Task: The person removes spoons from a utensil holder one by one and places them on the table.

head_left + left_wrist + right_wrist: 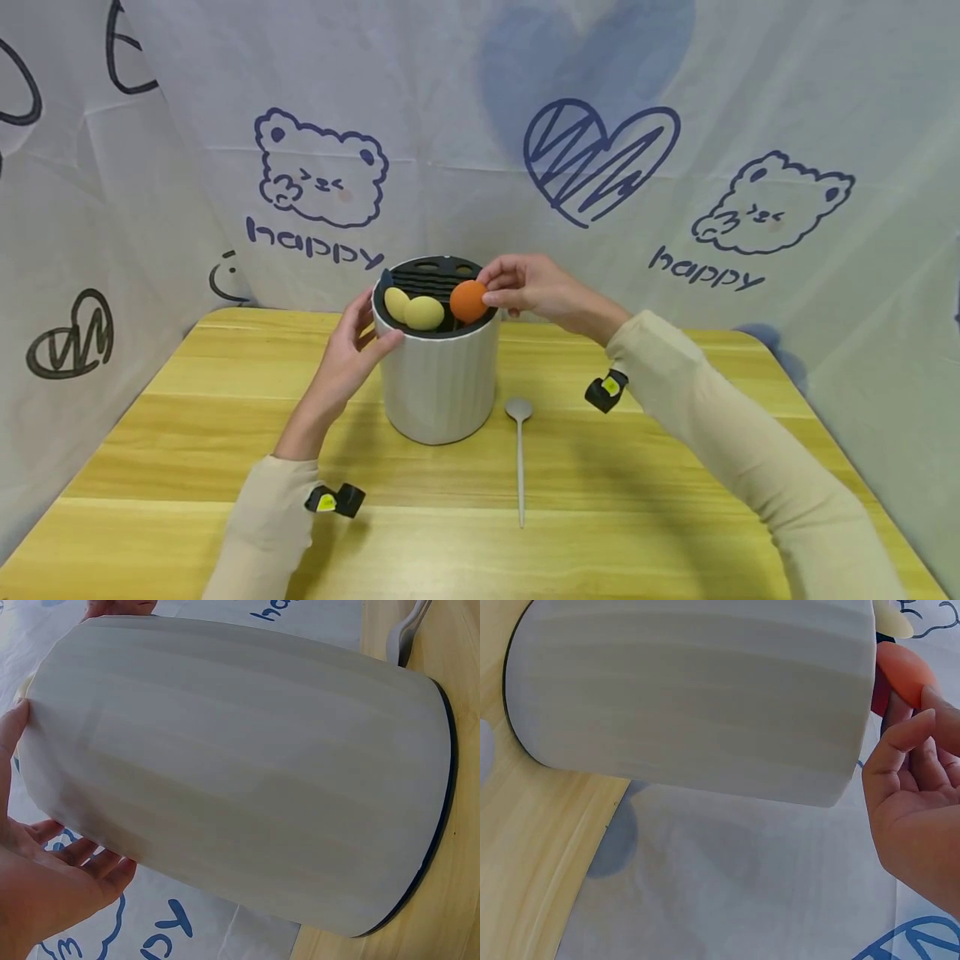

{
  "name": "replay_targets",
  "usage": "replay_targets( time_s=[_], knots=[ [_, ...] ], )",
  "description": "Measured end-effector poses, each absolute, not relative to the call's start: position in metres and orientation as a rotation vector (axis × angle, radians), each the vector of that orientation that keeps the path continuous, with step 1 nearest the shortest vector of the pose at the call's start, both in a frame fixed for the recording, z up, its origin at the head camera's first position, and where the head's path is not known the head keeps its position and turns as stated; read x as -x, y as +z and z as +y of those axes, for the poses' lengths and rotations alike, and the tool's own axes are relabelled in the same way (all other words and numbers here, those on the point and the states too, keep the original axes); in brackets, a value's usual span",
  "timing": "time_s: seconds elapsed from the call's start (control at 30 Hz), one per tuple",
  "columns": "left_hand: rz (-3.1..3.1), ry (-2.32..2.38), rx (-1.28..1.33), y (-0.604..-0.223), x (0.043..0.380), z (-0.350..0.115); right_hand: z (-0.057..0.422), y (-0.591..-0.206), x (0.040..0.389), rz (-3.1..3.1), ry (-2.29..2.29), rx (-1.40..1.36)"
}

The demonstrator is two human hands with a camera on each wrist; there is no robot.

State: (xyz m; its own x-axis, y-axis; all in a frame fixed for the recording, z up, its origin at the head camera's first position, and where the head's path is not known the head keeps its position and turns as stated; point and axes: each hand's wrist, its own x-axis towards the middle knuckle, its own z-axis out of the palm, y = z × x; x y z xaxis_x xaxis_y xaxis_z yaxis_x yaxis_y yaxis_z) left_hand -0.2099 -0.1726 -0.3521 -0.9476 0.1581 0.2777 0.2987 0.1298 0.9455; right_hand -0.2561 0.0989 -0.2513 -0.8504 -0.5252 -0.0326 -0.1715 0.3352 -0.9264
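A white ribbed utensil holder with a black slotted top stands upright on the table. My left hand holds its left side near the rim, the thumb at the front; in the left wrist view the other fingers touch its wall. My right hand pinches an orange rounded piece at the right of the top, perhaps a spoon's head; anything below it is hidden. Two yellow oval pieces stick up at the front left of the slots. A dark blue tip shows beside them.
A light grey spoon lies on the wooden table right of the holder, its bowl pointing away from me. A white cloth with bears and hearts hangs behind the table and along its sides.
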Motion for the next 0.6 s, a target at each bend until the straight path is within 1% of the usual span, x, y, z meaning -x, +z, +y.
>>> replay_targets(
  time_s=[0.33,0.6],
  knots=[
    [-2.271,-1.943,0.462,-0.354,0.21,-0.173,0.1,-0.233,0.252,2.336,-1.571,0.712],
    [-2.268,-1.947,0.461,-0.355,0.211,-0.173,0.104,-0.217,0.248,2.37,-1.673,0.708]
  ],
)
